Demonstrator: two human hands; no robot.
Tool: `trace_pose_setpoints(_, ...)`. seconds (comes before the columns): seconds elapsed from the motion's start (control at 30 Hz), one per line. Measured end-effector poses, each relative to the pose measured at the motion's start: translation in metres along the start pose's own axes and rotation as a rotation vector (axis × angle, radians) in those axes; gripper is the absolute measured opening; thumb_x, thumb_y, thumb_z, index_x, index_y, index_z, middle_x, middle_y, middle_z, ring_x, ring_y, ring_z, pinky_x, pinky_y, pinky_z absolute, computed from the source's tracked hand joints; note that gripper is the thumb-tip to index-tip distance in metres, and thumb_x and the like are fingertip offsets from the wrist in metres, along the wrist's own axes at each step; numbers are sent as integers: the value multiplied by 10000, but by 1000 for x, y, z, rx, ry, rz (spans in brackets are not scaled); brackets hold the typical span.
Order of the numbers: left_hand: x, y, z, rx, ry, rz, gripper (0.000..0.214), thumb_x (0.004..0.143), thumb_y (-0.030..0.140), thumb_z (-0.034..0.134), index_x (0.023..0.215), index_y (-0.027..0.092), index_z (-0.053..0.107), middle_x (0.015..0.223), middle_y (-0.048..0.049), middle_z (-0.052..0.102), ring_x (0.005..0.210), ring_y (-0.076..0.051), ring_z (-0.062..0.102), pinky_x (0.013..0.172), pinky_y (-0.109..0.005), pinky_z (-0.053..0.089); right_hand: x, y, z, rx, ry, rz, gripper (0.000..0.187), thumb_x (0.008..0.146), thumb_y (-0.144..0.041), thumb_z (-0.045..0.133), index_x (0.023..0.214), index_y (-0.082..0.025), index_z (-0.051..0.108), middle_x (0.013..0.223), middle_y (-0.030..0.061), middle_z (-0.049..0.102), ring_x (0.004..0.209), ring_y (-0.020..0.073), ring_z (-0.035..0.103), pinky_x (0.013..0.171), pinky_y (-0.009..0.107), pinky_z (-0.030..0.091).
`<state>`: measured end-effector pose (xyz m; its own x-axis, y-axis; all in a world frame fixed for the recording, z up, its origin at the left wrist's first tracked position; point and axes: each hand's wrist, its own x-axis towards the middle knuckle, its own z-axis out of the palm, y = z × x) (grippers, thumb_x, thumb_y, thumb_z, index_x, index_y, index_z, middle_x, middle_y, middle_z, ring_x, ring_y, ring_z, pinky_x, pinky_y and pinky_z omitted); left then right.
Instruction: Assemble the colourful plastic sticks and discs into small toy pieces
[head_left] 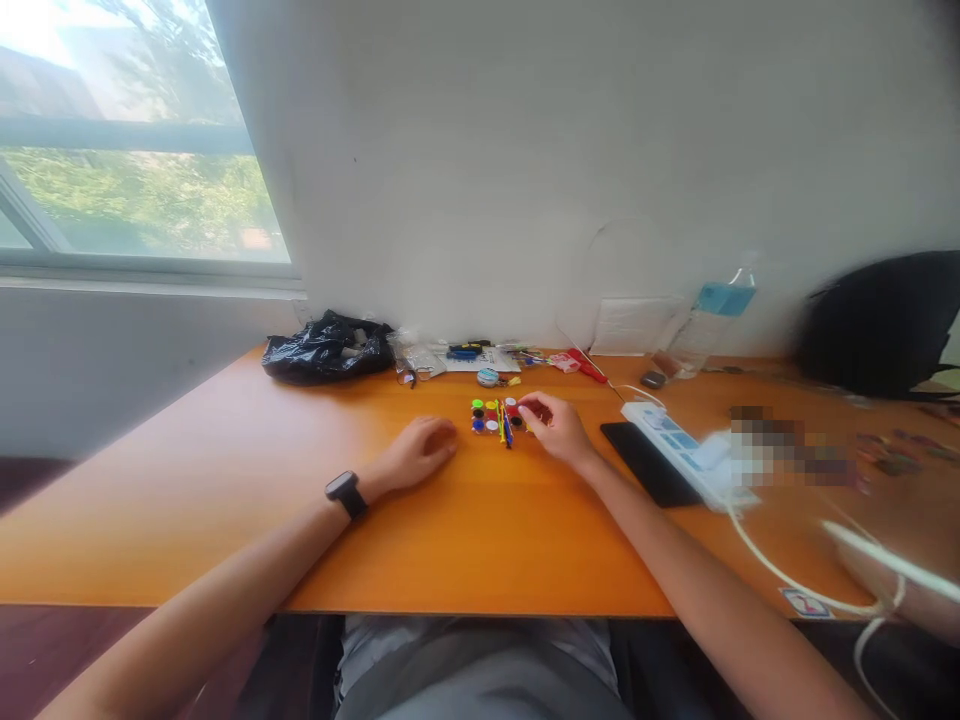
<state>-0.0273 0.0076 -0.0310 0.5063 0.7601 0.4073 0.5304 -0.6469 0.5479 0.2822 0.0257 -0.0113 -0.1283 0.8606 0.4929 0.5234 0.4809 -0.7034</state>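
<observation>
Thumb and fingers nearly together, a right hand [551, 425] meets the right end of colourful pots [491, 416], centred toward the surface's [450, 560] far edge; any grip is unclear. The left hand [420, 452] rests loosely curled, apparently empty. With slim sticks [508, 430] among the grouped pots, work appears barely begun.

A black-strapped wristwatch [345, 488] with a dark face circles the left wrist; grey clothing [480, 670] covers the lap.
</observation>
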Motion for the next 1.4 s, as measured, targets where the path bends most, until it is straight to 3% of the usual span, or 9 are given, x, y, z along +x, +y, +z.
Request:
trace_pose_setpoints(0.17, -3, -2, 12, 206, -53, 46, 537, 1040, 538, 512, 1441, 189, 583, 1529, -147, 584, 1456, -318, 506, 1242, -475, 399, -9, -6, 16, -285, -51, -245, 230, 981, -319, 614, 1128, -197, 742, 1135, 127, 762, 1098, 303, 672, 1017, 473, 537)
trace_pose_setpoints(0.4, 6, -8, 24, 357, -210, -58, 863, 1050, 702, 316, 1692, 131, 238, 1770, -164, 151, 1649, -356, 127, 1331, -502, 177, -22, -12, 46, -557, -39, -285, 460, 1065, -305, 458, 1457, -114, 604, 1464, 173, 635, 1495, 348, 428, 1270, 540, 339)
trace_pose_setpoints(0.53, 21, -7, 32, 299, -166, -3, 894, 1025, 719, 402, 1717, 217, 140, 1773, -149, 166, 1642, -372, 152, 1318, -537, 189, -22, -8, 53, -563, -49, -255, 508, 999, -344, 574, 1443, -100, 608, 1457, 209, 628, 1483, 386, 434, 1248, 574, 368)
trace_pose_setpoints(0.73, 37, -4, 41, 231, -87, 49, 761, 1024, 636, 509, 1652, 240, 340, 1732, -164, 293, 1600, -398, 259, 1273, -591, 276, -12, -5, 54, -503, -46, -276, 459, 968, -322, 592, 1382, -127, 636, 1402, 198, 652, 1469, 397, 432, 1245, 598, 341)
trace_pose_setpoints(0.87, 36, -1, 37, 216, -91, 65, 697, 1035, 639, 484, 1633, 294, 385, 1731, -131, 301, 1589, -397, 260, 1265, -610, 271, -8, -7, 40, -370, 86, -305, 425, 955, -100, 416, 1270, -184, 688, 1283, 128, 709, 1378, 329, 504, 1216, 543, 375)
trace_pose_setpoints(1.0, 35, 1, 35, 222, -86, 45, 638, 1052, 635, 445, 1608, 322, 427, 1712, -106, 340, 1571, -387, 283, 1256, -601, 278, -2, 0, 22, -276, 184, -269, 364, 900, -57, 441, 1038, -211, 741, 1105, 112, 733, 1202, 320, 555, 1111, 497, 455)
trace_pose_setpoints(1.17, 38, 5, 34, 241, 35, 57, 461, 1073, 543, 456, 1395, 256, 619, 1551, -111, 540, 1421, -324, 451, 1193, -509, 358, 6, -1, 12, -285, 92, -301, 229, 880, -96, 552, 845, -216, 744, 1034, 108, 719, 1119, 312, 562, 1026, 461, 480)
trace_pose_setpoints(1.27, 41, 8, 30, 243, 119, 7, 381, 1077, 497, 458, 1116, 214, 710, 1211, -113, 713, 1151, -286, 589, 1038, -433, 437, 4, -11, 6, -314, -49, -322, 221, 865, -98, 576, 780, -218, 741, 916, 85, 704, 956, 266, 604, 893, 382, 495)
trace_pose_setpoints(1.4, 43, 13, 23, 250, 180, -140, 432, 1056, 496, 479, 801, 199, 661, 790, -71, 674, 759, -221, 563, 723, -336, 396, -1, -22, -3, -335, -309, -302, 219, 839, -104, 590, 750, -216, 757, 796, 40, 712, 763, 197, 626, 712, 294, 443)
